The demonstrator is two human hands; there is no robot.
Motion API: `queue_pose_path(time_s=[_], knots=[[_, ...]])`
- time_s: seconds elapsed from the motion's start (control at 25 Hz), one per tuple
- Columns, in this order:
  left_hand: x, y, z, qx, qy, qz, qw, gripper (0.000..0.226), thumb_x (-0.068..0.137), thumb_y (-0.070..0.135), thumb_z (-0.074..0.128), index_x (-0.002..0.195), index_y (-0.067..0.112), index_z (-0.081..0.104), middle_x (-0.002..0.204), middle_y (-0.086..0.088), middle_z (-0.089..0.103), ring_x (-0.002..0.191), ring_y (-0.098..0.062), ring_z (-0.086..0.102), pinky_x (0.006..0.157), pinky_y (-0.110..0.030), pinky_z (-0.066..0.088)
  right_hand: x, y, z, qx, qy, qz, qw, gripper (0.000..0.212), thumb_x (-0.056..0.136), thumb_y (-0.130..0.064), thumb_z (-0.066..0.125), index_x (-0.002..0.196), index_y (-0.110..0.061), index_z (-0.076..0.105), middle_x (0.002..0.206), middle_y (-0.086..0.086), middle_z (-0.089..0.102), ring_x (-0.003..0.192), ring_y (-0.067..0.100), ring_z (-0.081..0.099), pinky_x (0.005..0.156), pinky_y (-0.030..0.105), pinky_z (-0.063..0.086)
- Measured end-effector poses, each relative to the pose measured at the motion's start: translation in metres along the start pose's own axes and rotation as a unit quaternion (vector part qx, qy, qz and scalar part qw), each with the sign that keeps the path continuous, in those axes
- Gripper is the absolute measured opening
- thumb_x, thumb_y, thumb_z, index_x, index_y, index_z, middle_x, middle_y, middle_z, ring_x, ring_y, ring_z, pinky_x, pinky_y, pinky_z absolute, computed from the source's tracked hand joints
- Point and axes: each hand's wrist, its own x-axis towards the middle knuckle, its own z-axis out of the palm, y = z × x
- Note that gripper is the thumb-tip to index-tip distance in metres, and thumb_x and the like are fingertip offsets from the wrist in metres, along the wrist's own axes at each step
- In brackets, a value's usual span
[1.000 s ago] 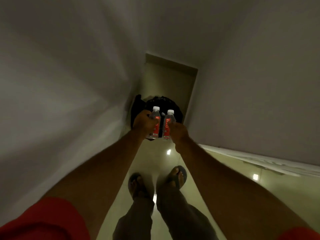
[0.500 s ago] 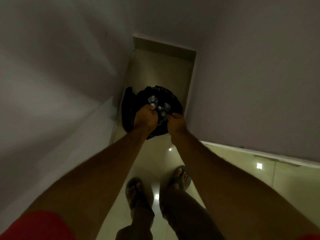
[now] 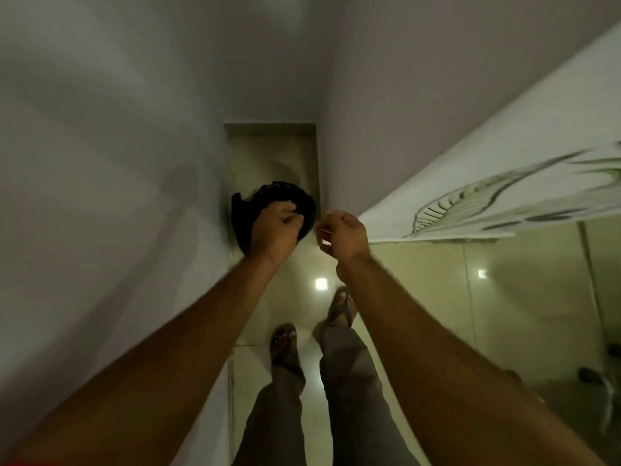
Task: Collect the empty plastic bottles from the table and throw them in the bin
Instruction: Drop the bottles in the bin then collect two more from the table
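Note:
A bin lined with a black bag (image 3: 285, 200) stands on the floor in a narrow corner between two walls. My left hand (image 3: 275, 230) hovers right over the bin's near side, fingers loosely curled, with nothing in it. My right hand (image 3: 342, 233) is just right of the bin, fingers loosely curled too, and empty. No plastic bottle shows anywhere in view; the inside of the bin is dark and partly hidden behind my left hand.
Grey walls (image 3: 100, 163) close in on the left and right of the corner. A white panel with a leaf pattern (image 3: 504, 193) juts in from the right. The glossy tiled floor (image 3: 420, 297) spreads to the right; my sandalled feet (image 3: 284, 341) stand below.
One second ago each hand held a bottle with a red label over the bin. Both bottles dropped out of my hands into the bin, and my right hand moved right.

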Motion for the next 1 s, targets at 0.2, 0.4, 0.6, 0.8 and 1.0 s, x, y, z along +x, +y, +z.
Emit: queue_pose_path(time_s=[0.2,0.4,0.6,0.8,1.0], knots=[[-0.133,0.092,0.006,-0.008,-0.114,0.064,0.991,0.033,0.092,0.022,0.063,0.124,0.018,0.060,0.102,0.007,0.065,0.091,-0.004,0.060,0.068,-0.015,0.042,-0.138,-0.033,-0.092,0.086,0.069,-0.043,0.993,0.012,0.095,-0.024,0.059,0.102,-0.017,0.067,0.093,0.004,0.070,0.083,0.017,0.065,0.074,0.033,0.051],[-0.276,0.153,0.062,-0.018,-0.240,0.143,0.960,0.030,0.087,0.024,0.067,0.117,0.020,0.064,0.101,0.004,0.069,0.094,-0.010,0.064,0.082,-0.027,0.051,-0.273,-0.016,-0.222,0.142,0.181,-0.104,0.968,0.013,0.094,-0.029,0.061,0.099,-0.019,0.067,0.092,0.002,0.071,0.081,0.015,0.066,0.070,0.030,0.052],[-0.438,0.168,0.135,-0.012,-0.379,0.218,0.899,0.021,0.089,0.017,0.067,0.109,0.016,0.064,0.093,0.000,0.065,0.086,-0.011,0.062,0.080,-0.027,0.050,-0.422,0.045,-0.354,0.167,0.322,-0.159,0.918,0.016,0.096,-0.028,0.060,0.104,-0.016,0.066,0.092,0.003,0.071,0.078,0.014,0.064,0.067,0.028,0.048],[-0.638,0.136,0.199,-0.013,-0.497,0.267,0.825,0.017,0.091,0.015,0.065,0.107,0.017,0.062,0.091,0.001,0.066,0.089,-0.014,0.064,0.073,-0.023,0.049,-0.588,0.150,-0.452,0.200,0.412,-0.186,0.870,0.020,0.097,-0.025,0.058,0.111,-0.015,0.068,0.089,0.002,0.070,0.077,0.012,0.063,0.062,0.024,0.048],[-0.831,0.097,0.241,0.009,-0.595,0.295,0.748,0.016,0.091,0.018,0.064,0.106,0.022,0.063,0.098,0.002,0.070,0.095,-0.012,0.067,0.074,-0.026,0.049,-0.747,0.259,-0.532,0.227,0.515,-0.178,0.807,0.011,0.096,-0.030,0.059,0.103,-0.026,0.067,0.095,-0.001,0.072,0.081,0.012,0.064,0.073,0.029,0.054]])
